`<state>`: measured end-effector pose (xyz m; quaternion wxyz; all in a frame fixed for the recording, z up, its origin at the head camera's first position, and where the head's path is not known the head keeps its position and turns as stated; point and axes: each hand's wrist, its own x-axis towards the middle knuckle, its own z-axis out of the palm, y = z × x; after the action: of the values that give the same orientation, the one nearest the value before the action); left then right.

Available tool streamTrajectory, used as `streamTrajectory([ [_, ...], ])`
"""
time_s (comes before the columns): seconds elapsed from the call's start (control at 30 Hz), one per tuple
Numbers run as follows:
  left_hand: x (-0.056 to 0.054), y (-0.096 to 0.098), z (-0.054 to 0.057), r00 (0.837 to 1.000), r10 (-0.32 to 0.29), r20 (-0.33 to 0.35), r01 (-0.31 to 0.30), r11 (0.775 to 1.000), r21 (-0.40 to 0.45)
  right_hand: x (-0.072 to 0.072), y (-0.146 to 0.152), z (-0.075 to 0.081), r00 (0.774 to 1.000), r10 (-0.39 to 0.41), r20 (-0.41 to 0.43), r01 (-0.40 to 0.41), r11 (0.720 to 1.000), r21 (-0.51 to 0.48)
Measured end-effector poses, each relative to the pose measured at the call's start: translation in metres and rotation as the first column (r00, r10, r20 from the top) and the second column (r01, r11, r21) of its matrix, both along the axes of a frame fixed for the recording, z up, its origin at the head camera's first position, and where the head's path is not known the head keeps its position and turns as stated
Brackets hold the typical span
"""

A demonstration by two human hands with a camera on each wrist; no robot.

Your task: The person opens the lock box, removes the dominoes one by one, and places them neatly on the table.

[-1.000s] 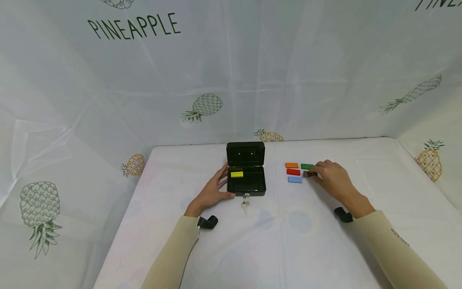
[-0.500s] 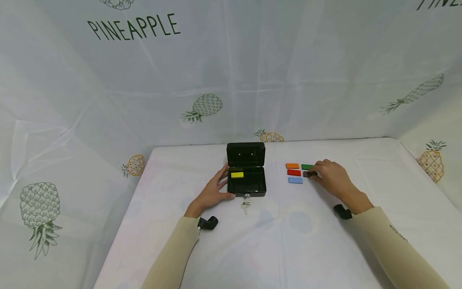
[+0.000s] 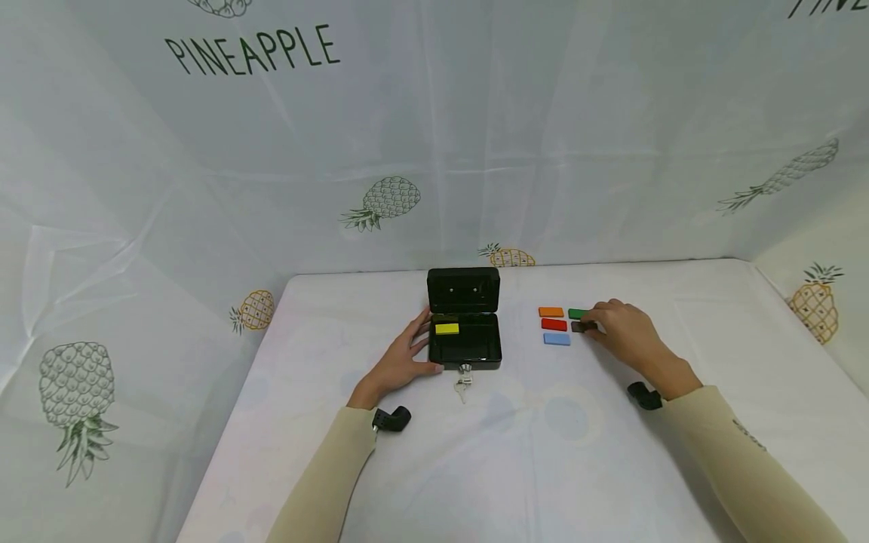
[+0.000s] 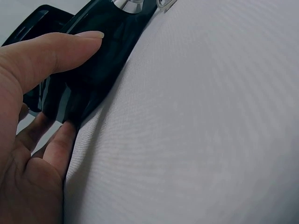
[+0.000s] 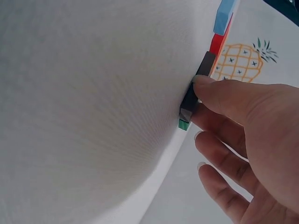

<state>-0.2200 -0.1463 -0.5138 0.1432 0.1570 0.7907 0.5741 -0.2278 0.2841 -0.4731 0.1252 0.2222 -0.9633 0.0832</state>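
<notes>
A black cash box (image 3: 498,343) stands with its lid (image 3: 463,280) raised, and a yellow block (image 3: 446,329) lies inside at the left. My left hand (image 3: 399,360) holds the box's left side; in the left wrist view its thumb (image 4: 70,50) lies on the front face, with the other fingers at the side. To the right, my right hand (image 3: 626,337) pinches a dark brown block (image 5: 203,65) between thumb and finger, low at the tablecloth. Just behind it lies a green block (image 3: 577,314), partly hidden by the fingers.
Orange (image 3: 551,311), red (image 3: 554,324) and blue (image 3: 557,339) blocks lie in a column left of the right hand. A key (image 3: 462,388) hangs from the lock (image 3: 465,369) on the box's front. A pineapple-print curtain (image 3: 577,151) stands behind the white-covered table (image 3: 475,467).
</notes>
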Motion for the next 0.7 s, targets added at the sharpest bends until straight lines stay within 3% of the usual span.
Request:
streamTrajectory([
  [0.33, 0.001, 0.000, -0.002, 1.000, 0.008, 0.003, -0.008, 1.000, -0.007, 0.003, -0.003, 0.004, 1.000, -0.006, 0.000, 0.006, 1.000, -0.011],
  [0.7, 0.000, 0.000, -0.001, 1.000, -0.006, -0.002, 0.006, 1.000, 0.002, 0.009, -0.023, 0.019, 0.989, 0.112, -0.101, -0.121, 0.988, -0.095],
])
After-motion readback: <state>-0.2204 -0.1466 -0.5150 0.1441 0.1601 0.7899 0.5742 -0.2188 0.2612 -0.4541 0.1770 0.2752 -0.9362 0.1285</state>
